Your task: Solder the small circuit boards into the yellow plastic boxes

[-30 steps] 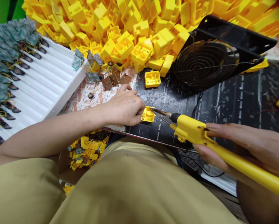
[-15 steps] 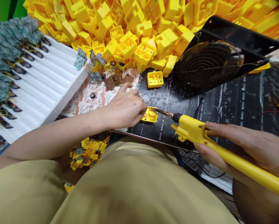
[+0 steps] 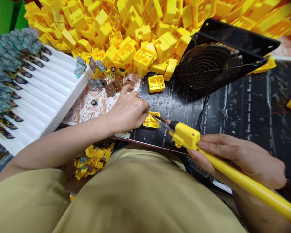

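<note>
My right hand (image 3: pixel 235 155) is wrapped round a yellow soldering tool (image 3: pixel 188 136), whose metal tip reaches into a small yellow casing (image 3: pixel 152 120) near the table's front edge. At the casing's left side is my left hand (image 3: pixel 132 108), with thumb and fingers pressed together and one finger stretched out to the upper left. What the left fingers hold is hidden. Behind the casing stands an open yellow box (image 3: pixel 156 83) with small parts inside. Brown circuit boards (image 3: pixel 113 87) lie just beyond the left hand.
A heap of yellow casings (image 3: pixel 126 29) fills the back. A black fan (image 3: pixel 206 68) stands at right rear. On the left, a white foam tray (image 3: pixel 60 87) bears rows of grey-green boards with wires. A small round speaker (image 3: pixel 94 102) lies left of my hand.
The view has shifted slightly. My right hand has moved left with the tool, whose tip is deeper over the casing. My left hand stays at the casing's left side.
</note>
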`<state>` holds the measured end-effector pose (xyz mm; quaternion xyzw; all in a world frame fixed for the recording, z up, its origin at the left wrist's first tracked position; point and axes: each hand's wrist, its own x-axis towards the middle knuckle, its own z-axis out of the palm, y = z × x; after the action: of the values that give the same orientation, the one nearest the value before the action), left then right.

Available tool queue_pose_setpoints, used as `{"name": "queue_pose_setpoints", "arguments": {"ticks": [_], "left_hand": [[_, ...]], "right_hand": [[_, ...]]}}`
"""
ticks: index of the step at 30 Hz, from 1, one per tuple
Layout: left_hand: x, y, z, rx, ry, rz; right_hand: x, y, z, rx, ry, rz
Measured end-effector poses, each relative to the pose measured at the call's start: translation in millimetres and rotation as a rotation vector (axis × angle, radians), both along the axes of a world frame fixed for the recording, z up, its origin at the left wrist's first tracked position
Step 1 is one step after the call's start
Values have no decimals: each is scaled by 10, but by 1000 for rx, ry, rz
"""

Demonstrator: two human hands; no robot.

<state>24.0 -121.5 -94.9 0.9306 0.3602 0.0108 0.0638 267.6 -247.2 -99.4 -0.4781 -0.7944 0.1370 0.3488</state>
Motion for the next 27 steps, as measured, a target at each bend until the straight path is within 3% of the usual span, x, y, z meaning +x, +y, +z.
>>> {"name": "queue_pose_setpoints", "arguments": {"ticks": [5, 10, 20, 24, 27], "left_hand": [[51, 28, 17, 23, 51, -15], [107, 42, 46, 17, 117, -12], [97, 56, 45, 12, 124, -12], [102, 55, 57, 20, 138, -12], [129, 44, 45, 6, 131, -5]], "right_hand": [[-46, 139, 12, 118, 29, 82], [-4, 210, 76, 172, -134, 233], [39, 17, 196, -65, -29, -153], [97, 44, 178, 10, 52, -93], [122, 111, 154, 131, -21, -51]]}}
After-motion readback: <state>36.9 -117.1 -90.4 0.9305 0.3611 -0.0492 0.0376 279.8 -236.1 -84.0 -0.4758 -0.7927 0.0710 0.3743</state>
